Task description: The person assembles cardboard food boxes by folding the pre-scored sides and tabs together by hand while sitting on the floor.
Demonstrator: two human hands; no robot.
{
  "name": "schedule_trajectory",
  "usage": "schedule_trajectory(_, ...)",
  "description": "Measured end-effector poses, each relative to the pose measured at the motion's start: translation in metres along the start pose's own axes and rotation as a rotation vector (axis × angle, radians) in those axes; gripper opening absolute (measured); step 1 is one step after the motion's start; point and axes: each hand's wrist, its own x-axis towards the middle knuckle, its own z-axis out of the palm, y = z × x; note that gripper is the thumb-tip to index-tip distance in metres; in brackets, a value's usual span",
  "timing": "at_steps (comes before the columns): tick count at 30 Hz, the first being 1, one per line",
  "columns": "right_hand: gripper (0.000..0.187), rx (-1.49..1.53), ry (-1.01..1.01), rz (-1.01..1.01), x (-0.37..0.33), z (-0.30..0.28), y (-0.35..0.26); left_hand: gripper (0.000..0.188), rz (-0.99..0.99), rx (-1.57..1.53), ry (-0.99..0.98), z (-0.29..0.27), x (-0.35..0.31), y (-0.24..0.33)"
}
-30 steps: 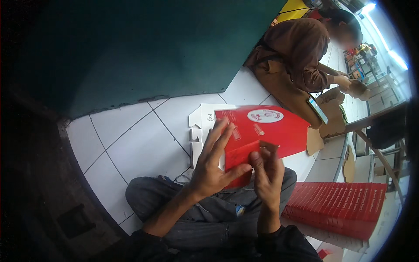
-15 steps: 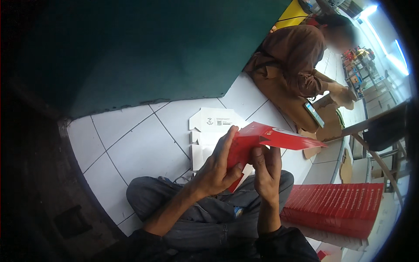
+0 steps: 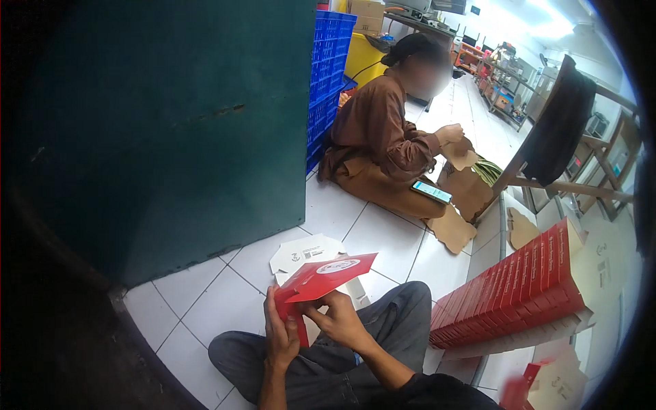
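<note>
A red carton (image 3: 321, 279), partly folded, is held up over my lap; its broad top panel carries a white oval emblem and tilts up to the right. My left hand (image 3: 281, 335) grips the carton's left side, fingers along the outer wall and thumb on the near side. Bent beneath the top panel, my right hand (image 3: 339, 321) has its fingers at the carton's opening, with the fingertips partly hidden. Behind the carton, a flat white carton blank (image 3: 290, 254) with cut flaps lies on the tiled floor.
A long stack of red cartons (image 3: 502, 290) stands at my right, beside a wooden chair frame (image 3: 547, 188). A dark green panel (image 3: 171, 150) fills the left. Ahead, a seated person (image 3: 389, 137) handles brown cardboard, a phone (image 3: 432, 191) on their leg. Blue crates (image 3: 330, 75) stand behind.
My view has swung, bringing more of the room, the blue crates and the seated person into sight. Both hands remain on the red carton, which now sits further left and lower in the picture.
</note>
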Motion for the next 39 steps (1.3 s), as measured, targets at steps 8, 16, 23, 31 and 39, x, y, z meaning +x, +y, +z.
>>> schedule_trajectory(8, 0.029, 0.253, -0.071, 0.085, -0.031, -0.012, 0.004, 0.069, 0.022, 0.239, -0.017, 0.000, -0.019, 0.029)
schedule_trajectory(16, 0.026, 0.406, -0.110, 0.149, -0.032, -0.025, 0.017, 0.063, 0.055, 0.329, -0.034, 0.009, -0.019, 0.051)
schedule_trajectory(23, 0.032, 0.627, -0.164, 0.202, -0.030, -0.033, 0.048, 0.064, -0.023, 0.360, -0.074, 0.026, -0.020, 0.049)
schedule_trajectory(31, 0.038, 0.655, -0.171, 0.181, -0.027, -0.030, 0.058, 0.067, -0.082, 0.367, -0.074, 0.025, -0.018, 0.044)
schedule_trajectory(39, 0.043, 0.525, -0.139, 0.142, -0.036, -0.008, 0.083, 0.063, -0.088, 0.359, -0.045, 0.022, -0.020, 0.046)
